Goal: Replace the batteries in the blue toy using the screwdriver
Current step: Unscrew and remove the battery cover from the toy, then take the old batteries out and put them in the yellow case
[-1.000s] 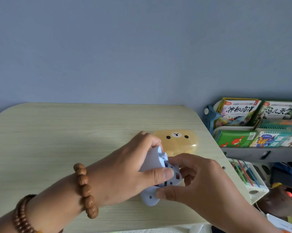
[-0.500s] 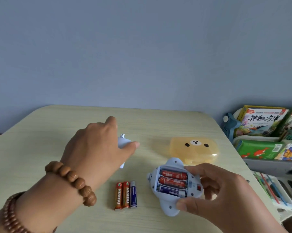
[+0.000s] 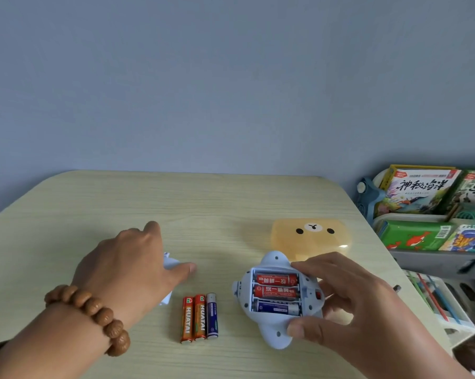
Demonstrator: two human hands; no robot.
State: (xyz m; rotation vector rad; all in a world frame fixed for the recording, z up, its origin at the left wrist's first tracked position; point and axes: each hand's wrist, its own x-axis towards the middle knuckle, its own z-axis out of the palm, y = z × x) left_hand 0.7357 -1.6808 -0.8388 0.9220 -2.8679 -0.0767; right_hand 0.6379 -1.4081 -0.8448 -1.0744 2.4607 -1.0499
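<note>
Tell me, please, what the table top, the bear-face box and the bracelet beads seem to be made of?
Table top: pale wood-grain surface, matt, likely laminate, though solid wood is possible. Bear-face box: translucent amber plastic, glossy, with a bright highlight at its corner. Bracelet beads: brown, wrinkled, slightly shiny, probably wood or seeds.

"HUATAI" runs down both orange batteries [image 3: 193, 318] lying just left of the right hand's [image 3: 348, 305] grip. Chinese characters on the red batteries [image 3: 276, 285] inside the held toy [image 3: 274, 337] stay unclear. Far right, a book cover [image 3: 419, 190] reads 神秘海洋.
</note>
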